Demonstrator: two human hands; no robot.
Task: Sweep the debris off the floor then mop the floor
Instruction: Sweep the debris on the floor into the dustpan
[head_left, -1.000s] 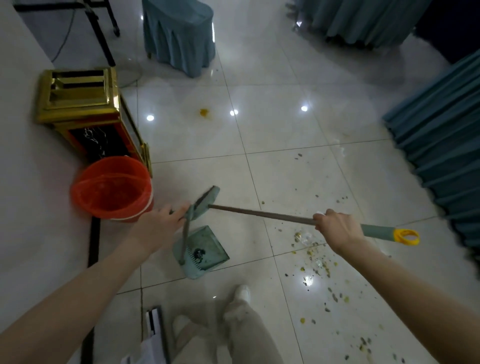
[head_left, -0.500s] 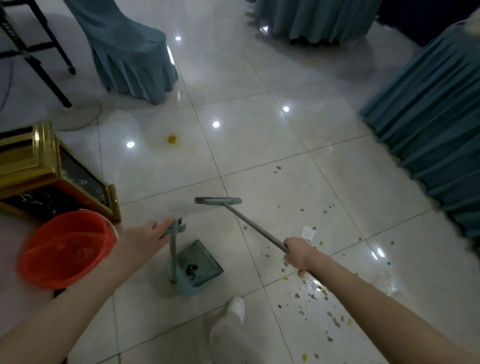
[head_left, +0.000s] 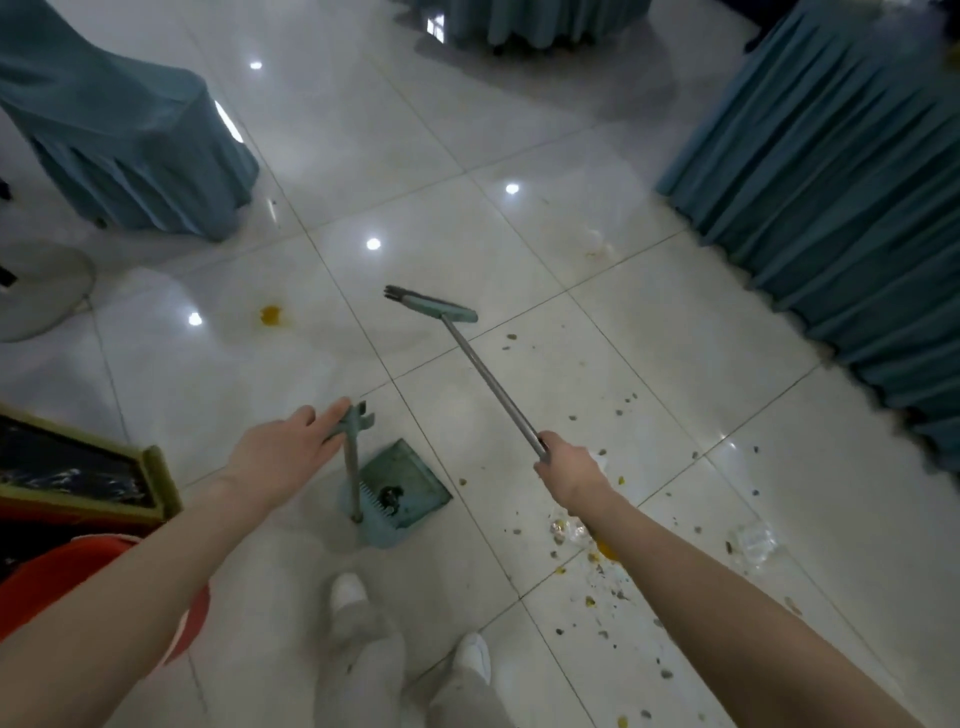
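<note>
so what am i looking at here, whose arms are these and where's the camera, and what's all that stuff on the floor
No machine here: these are a person's own bare arms, filmed by a wide-angle camera worn on their head, looking down past their legs and white shoes.

The right hand grips the grey metal handle of a teal-headed broom, whose head reaches out over the pale glossy floor tiles. The left hand rests on the top grip of an upright teal long-handled dustpan, which stands on the floor with a dark bit in it.

Scattered small debris lies to the right, and a yellow spot further off. An orange plastic bucket sits at left, teal draped furniture around.
</note>
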